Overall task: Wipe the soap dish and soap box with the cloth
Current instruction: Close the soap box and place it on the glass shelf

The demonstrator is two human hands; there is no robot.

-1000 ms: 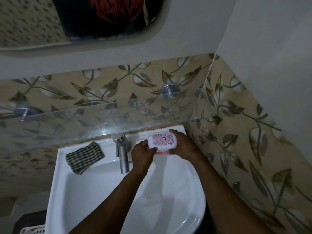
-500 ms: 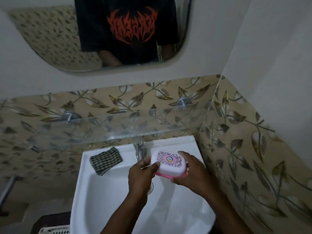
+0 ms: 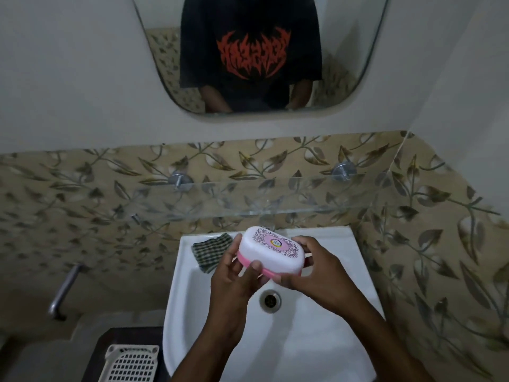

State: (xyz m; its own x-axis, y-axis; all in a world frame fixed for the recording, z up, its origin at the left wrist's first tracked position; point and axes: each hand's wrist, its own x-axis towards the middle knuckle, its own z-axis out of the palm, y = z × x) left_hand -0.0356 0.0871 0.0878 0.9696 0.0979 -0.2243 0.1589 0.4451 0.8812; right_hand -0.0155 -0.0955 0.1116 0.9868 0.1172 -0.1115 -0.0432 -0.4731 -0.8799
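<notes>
A white soap box [image 3: 268, 250] with a patterned lid and a pink base is held above the white sink [image 3: 325, 340], tilted down to the left. My left hand [image 3: 234, 282] grips its left end, thumb on the pink rim. My right hand [image 3: 314, 274] grips its right end from the side and below. A green checked cloth [image 3: 210, 250] lies crumpled on the sink's back left rim, partly hidden behind my left hand. The tap is hidden behind the box.
A glass shelf [image 3: 275, 201] on two metal pegs runs along the leaf-patterned tiles above the sink. A mirror [image 3: 259, 51] hangs higher up. The drain [image 3: 270, 299] shows below my hands. A white slotted basket [image 3: 129, 363] and a metal pipe [image 3: 64, 289] sit at lower left.
Both hands have lifted the soap box off the sink's back right rim and brought it nearer, over the basin. The view has tilted upward, showing more of the mirror.
</notes>
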